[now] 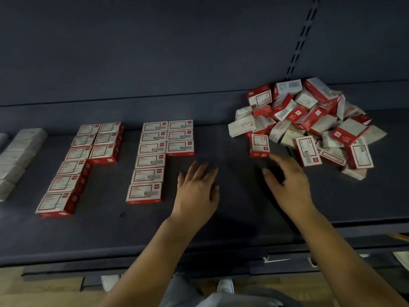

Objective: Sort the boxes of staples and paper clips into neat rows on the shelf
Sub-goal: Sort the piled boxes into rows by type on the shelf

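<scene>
- Head view looks down on a dark blue flat shelf [221, 229] where small red-and-white cardboard boxes are spread out.
- The left hand [197, 191] hovers low over bare shelf, palm down, fingers straight and slightly spread, holding nothing.
- The right hand [290, 185] reaches toward the pile, fingers loosely extended and apart, gripping nothing; its fingertips are just short of a single red-and-white box [259, 145] lying at the pile's near-left edge.
- The jumbled heap of red-and-white boxes [309, 122] sits at the right, against the back panel, boxes tilted every way; one white box shows the word STAPLES.
- Just left of the left hand lies a tidy two-column block of boxes [159, 156]: six in the left column, three in the right.
- Further left is a second two-column block [84, 162], likewise six and three.
- At the far left edge runs a row of plain white boxes [17, 158], blurred.
- Pale shoes [225, 285] show on the wooden floor below the shelf.
</scene>
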A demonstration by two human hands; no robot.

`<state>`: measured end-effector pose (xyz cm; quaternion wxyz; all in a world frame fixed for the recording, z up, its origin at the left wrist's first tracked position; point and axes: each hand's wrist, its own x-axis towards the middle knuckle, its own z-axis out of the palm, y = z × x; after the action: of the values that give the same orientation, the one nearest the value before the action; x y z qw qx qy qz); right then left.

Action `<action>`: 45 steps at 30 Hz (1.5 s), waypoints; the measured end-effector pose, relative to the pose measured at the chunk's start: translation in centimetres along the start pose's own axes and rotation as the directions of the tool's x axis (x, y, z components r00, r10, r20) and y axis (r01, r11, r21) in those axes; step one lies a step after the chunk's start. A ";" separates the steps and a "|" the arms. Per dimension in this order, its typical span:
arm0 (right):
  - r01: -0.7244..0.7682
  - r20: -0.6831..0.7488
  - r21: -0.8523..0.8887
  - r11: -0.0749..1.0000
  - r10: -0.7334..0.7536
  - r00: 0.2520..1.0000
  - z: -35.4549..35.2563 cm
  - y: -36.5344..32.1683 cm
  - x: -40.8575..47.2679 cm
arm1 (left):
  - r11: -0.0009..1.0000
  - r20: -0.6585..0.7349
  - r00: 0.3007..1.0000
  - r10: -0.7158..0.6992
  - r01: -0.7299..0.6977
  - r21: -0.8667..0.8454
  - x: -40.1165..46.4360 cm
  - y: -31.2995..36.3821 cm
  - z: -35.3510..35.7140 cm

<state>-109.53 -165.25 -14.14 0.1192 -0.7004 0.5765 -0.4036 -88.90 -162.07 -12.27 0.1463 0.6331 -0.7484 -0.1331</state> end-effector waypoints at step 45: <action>0.114 0.063 0.116 0.987 -0.122 0.991 8.5 -11.5 -0.6 | 0.994 -0.306 0.946 0.110 -0.104 0.037 -2.9 -11.4 -5.9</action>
<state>-95.38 -163.73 -12.68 0.1540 -0.7392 0.5059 -0.4170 -75.79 -161.20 -11.34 0.2615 0.6061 -0.7510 -0.0173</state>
